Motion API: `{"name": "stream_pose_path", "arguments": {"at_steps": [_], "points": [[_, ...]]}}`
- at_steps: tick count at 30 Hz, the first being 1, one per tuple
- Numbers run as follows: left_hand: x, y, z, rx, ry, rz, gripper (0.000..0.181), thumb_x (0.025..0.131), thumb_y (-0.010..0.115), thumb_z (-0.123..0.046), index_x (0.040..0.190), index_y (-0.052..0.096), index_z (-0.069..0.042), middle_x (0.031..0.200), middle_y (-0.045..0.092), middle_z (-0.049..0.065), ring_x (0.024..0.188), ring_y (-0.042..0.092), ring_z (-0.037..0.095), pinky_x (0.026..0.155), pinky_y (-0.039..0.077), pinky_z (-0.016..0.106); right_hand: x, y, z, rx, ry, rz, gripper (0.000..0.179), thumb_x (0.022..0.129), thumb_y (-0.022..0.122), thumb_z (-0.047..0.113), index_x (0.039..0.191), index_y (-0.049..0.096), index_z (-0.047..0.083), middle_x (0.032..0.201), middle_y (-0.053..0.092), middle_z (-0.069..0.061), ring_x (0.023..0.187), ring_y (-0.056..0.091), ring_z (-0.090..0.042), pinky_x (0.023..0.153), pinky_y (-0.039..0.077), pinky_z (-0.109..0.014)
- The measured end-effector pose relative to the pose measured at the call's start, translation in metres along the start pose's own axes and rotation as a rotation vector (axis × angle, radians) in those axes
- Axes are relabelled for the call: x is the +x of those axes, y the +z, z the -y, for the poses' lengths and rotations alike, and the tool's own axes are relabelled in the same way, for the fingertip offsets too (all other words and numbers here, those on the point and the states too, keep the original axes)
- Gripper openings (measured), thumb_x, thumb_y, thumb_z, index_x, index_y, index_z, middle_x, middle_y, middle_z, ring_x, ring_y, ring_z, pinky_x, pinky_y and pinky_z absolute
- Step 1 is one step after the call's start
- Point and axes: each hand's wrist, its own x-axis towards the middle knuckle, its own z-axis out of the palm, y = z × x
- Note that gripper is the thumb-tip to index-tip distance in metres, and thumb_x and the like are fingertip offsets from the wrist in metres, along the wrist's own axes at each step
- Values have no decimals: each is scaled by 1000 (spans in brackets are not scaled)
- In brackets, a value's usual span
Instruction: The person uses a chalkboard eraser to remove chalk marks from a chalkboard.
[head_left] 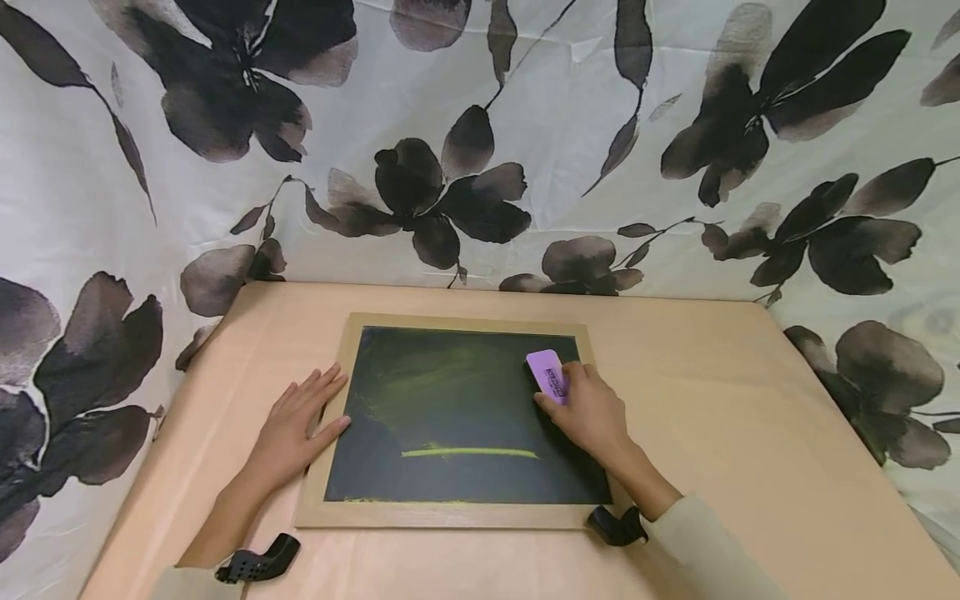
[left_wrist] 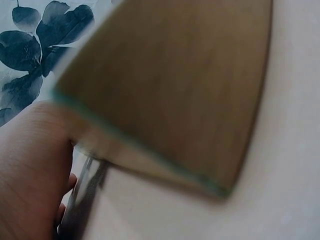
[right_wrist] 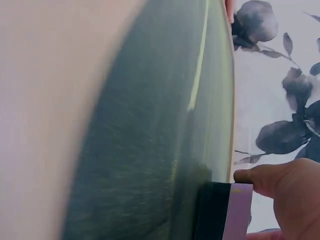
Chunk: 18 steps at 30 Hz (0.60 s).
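A purple chalkboard eraser (head_left: 548, 375) with a dark pad is gripped by my right hand (head_left: 590, 414), near the right side of a wood-framed chalkboard (head_left: 465, 400). In the right wrist view, the eraser (right_wrist: 238, 212) stands with its dark pad towards the board surface (right_wrist: 145, 135), thumb on the purple back. My left hand (head_left: 288, 433) rests with fairly straight fingers on the frame's left edge. A yellow chalk line (head_left: 470, 452) runs across the lower board, and yellowish smears cloud the upper part. The left wrist view shows part of my left hand (left_wrist: 35, 170) beside a blurred brown panel (left_wrist: 175, 85).
The board lies on a pale wooden table (head_left: 697, 367), whose surface extends to both sides. Behind it hangs a white cloth (head_left: 570, 108) with dark flowers. Black wrist devices sit at the left wrist (head_left: 258, 560) and the right wrist (head_left: 618, 525).
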Motion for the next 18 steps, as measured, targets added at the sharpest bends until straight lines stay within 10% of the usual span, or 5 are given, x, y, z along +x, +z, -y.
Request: {"name": "stream_pose_path", "arguments": {"at_steps": [18], "points": [[-4,0,3,-14,13,-3,64,89,67,-33,145,44,-12,152,34,8,138,27,37,111,13,56,-50,0,1,-27,-135,-26,49,76,76,38,101,59,-1,71,49,0,55,45,-14,44,37,-28]]}}
